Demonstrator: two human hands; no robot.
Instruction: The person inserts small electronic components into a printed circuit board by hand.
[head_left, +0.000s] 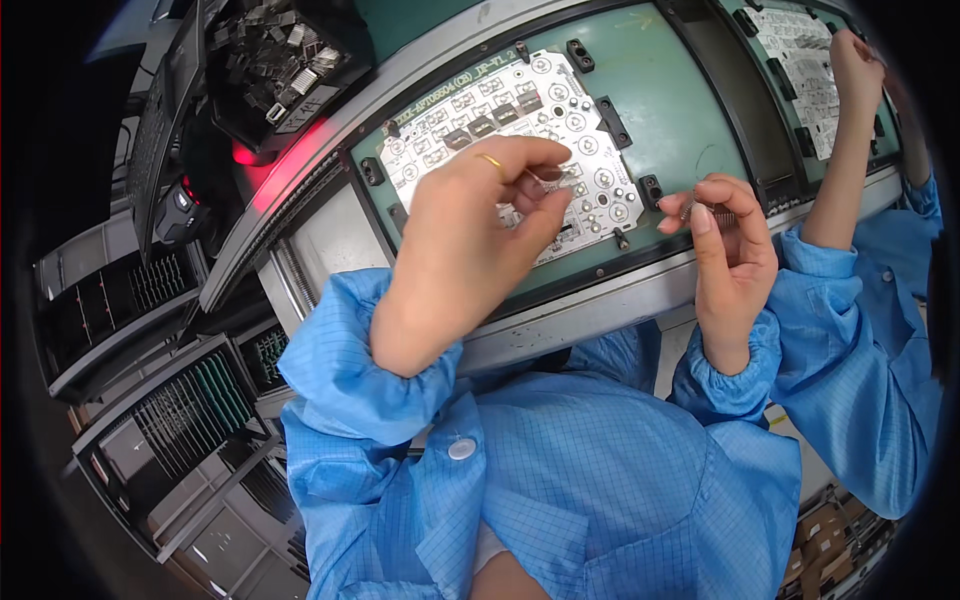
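Observation:
A white circuit board (437, 118) lies on a green carrier plate (678, 110) framed in black, held by small black clamps around its rim. My left hand (470, 220) is over the middle of the board, its fingers curled in toward the thumb. Whatever its fingertips may hold is too small to make out. Just right of the board, my right hand (735, 255) is raised at the carrier's near edge. Its curled fingers are closed round a small ridged metal piece (722, 215), partly hidden by the thumb and fingers.
A black bin (285, 60) of loose finned metal parts stands at the upper left, near a dark device (180, 210) with a red light. Racks of boards (190, 410) fill the lower left. At right, a co-worker's hand (857, 75) is over another board (795, 60).

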